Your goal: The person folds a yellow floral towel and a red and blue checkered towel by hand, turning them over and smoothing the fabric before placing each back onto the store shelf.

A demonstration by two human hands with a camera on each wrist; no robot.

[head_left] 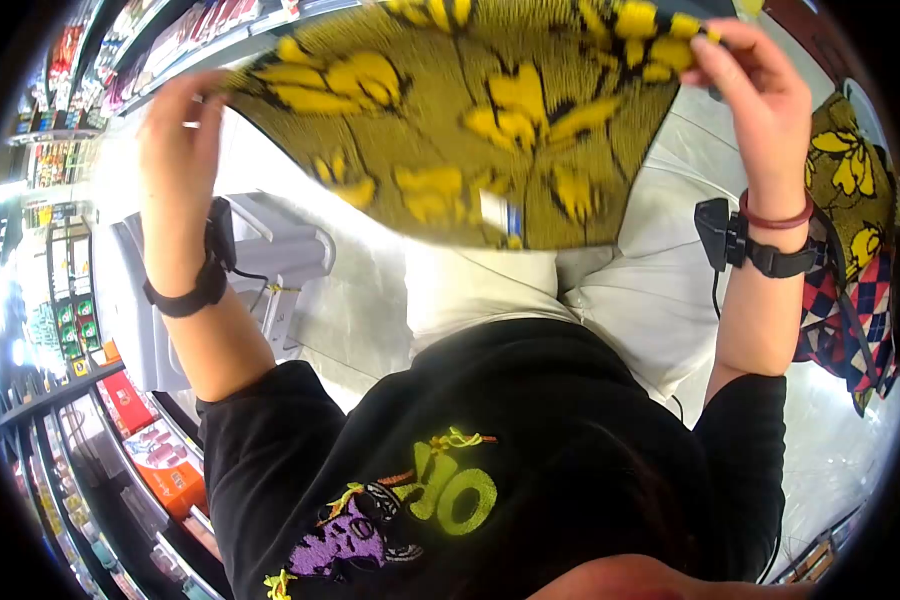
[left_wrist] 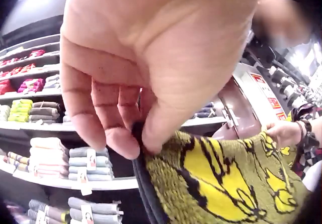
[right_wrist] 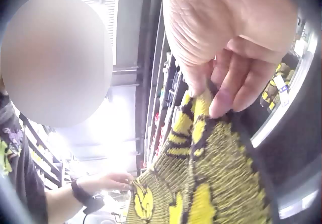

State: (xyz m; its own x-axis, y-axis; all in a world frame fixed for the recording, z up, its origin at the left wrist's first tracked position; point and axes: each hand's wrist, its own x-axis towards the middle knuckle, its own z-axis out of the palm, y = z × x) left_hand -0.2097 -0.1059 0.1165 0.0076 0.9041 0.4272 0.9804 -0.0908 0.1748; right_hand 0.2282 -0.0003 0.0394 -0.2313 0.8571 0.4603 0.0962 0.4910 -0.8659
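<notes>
An olive knitted cloth (head_left: 450, 130) with yellow flowers and dark outlines is stretched between both hands, in front of the body. My left hand (head_left: 178, 160) pinches its left upper corner; in the left wrist view the left hand (left_wrist: 151, 58) has thumb and fingertips on the dark edge of the cloth (left_wrist: 226, 184). At the opposite corner my right hand (head_left: 765, 110) pinches the cloth, and the right wrist view shows the right hand (right_wrist: 231, 48) with thumb and fingers on the knit (right_wrist: 201, 173). A white and blue label (head_left: 500, 213) lies near the lower edge.
Shelves (left_wrist: 121, 185) hold folded textiles in stacks (left_wrist: 49, 158). A grey plastic object (head_left: 270, 240) stands at the left. Another yellow-flowered cloth (head_left: 850, 170) and a red and navy checked cloth (head_left: 835, 320) hang at the right. Product shelves (head_left: 80, 480) line the left side.
</notes>
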